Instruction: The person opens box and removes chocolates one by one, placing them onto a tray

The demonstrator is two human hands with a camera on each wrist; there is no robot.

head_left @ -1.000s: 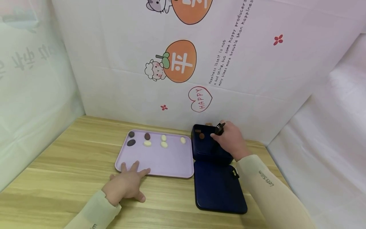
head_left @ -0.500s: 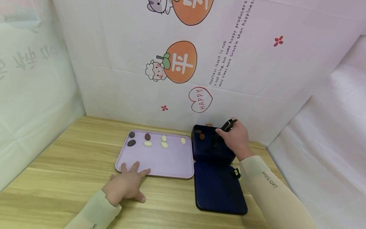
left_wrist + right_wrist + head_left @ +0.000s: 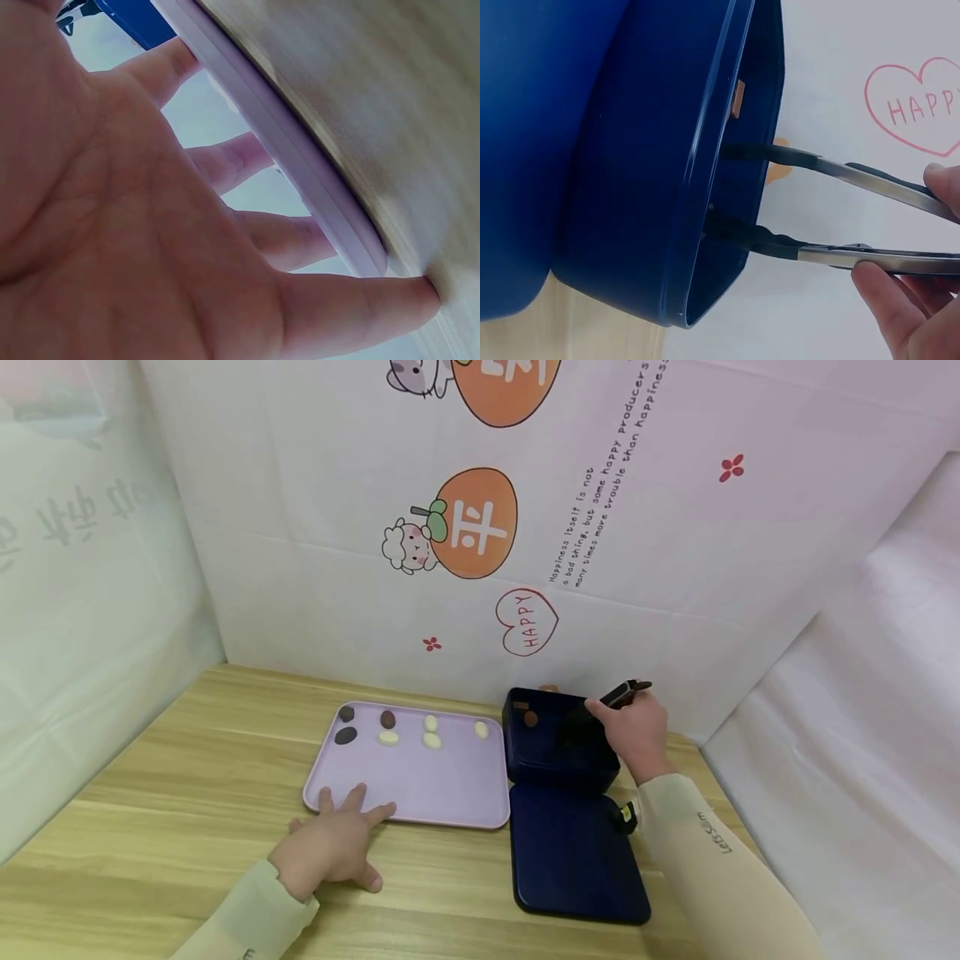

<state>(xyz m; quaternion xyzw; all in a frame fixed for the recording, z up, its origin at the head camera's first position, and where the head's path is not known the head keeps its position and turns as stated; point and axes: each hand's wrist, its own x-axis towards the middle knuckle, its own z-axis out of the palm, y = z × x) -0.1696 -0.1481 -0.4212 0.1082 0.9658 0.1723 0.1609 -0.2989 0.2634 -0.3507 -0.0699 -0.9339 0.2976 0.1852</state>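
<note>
- Steel and black tongs point(image 3: 832, 256) are held in the right grip point(image 3: 637, 731), thumb on one arm and fingers on the other. The fingers are bent about them; the two tong arms stand apart.
- The tongs slope down leftward into the navy box point(image 3: 562, 777), which stands near the far right corner of the bench point(image 3: 180, 793). Dark tips merge with the dark interior; whether they have hold of anything cannot be told.
- Inside the box, left of the tongs, are a round brown piece point(image 3: 531, 719) and a rectangular brown piece point(image 3: 521, 705).
- The navy lid point(image 3: 577, 860) lies flat on the near side of the box, toward the right edge of the bench.
- The left grip point(image 3: 333, 839) has its fingers spread and encloses nothing. Three fingers rest on the near rim of the lilac tray point(image 3: 450, 793); the little finger touches the bench just beside the tray's near left corner.
- The tray lies close to the far edge of the bench, its right end just beside the box.
- Seven pieces occupy the tray's far half in two rows: two black pieces point(image 3: 346, 736) at the left end, one dark brown piece point(image 3: 387, 719), and four cream pieces point(image 3: 432, 741).
- White printed cloth point(image 3: 360, 610) rises behind the far edge of the bench.
</note>
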